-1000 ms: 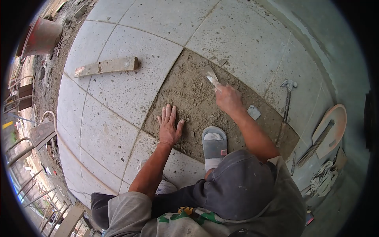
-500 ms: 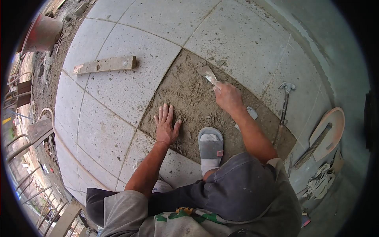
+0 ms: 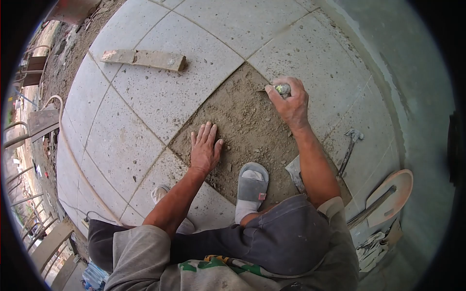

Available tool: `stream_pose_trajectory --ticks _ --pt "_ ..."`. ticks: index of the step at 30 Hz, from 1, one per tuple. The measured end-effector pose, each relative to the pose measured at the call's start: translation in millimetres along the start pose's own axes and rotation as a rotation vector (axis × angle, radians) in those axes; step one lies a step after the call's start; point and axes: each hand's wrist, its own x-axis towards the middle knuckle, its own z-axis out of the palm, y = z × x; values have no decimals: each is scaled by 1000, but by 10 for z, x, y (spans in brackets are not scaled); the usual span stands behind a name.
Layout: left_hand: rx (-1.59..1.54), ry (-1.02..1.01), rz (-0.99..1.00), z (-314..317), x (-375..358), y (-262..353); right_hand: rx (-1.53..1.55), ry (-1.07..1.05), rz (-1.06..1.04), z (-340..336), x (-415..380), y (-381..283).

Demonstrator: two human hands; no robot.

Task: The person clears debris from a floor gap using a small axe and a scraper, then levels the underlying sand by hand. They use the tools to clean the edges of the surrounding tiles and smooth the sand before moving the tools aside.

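Observation:
My left hand [image 3: 206,149] lies flat with fingers stretched on the bed of sandy mortar [image 3: 250,116], near its left edge. At the bed's upper right edge, my right hand [image 3: 295,106] is wrapped round the handle of a trowel [image 3: 282,89]. The handle's end faces me, and only a thin edge of the blade shows left of the fingers. Pale floor tiles [image 3: 177,41] border the loose, crumbly bed. My sandalled foot [image 3: 253,182] rests on it, and a flat greyish piece [image 3: 294,170] lies partly behind my right forearm.
A wooden block [image 3: 145,59] lies on the tiles at upper left. To the right are a hammer [image 3: 348,151], a bundle of thin sticks [image 3: 371,208] and an orange-rimmed board [image 3: 405,186]. A hose [image 3: 73,150] runs along the left; a bucket [image 3: 73,10] stands beyond.
My right hand has moved up and right with the trowel, turning it so the handle's end faces me. My left hand stays flat on the mortar. The camera view has shifted.

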Motion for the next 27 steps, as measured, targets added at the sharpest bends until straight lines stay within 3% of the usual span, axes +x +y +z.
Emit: stream_pose_trajectory --ticks 2,3,6,7,9,13,16,17,20,21,25,27 --pt "-40 49 25 30 72 33 -221 111 -439 116 346 105" --pt "-58 52 8 67 112 61 -222 87 -449 182 487 182" --pt "-22 79 130 170 261 118 381 -212 -18 431 898 332" --pt "-45 79 111 190 265 118 370 -240 -16 532 969 362" --pt "40 71 100 176 291 125 730 -299 365 706 1203 213" --pt "25 51 50 148 326 111 770 -384 406 1006 1598 -181" --pt "-24 39 55 138 315 117 820 -457 316 1092 1762 -491" --pt "-22 36 55 132 325 113 814 -470 331 1169 1749 -343" --pt "-34 39 49 166 308 121 407 -438 333 1457 1512 261" --pt "-26 45 49 174 319 107 406 -447 322 1429 1542 148" --pt "-20 19 52 174 316 96 588 -465 251 1234 1732 -333" --pt "8 4 44 145 319 114 847 -423 220 1162 1812 -417"
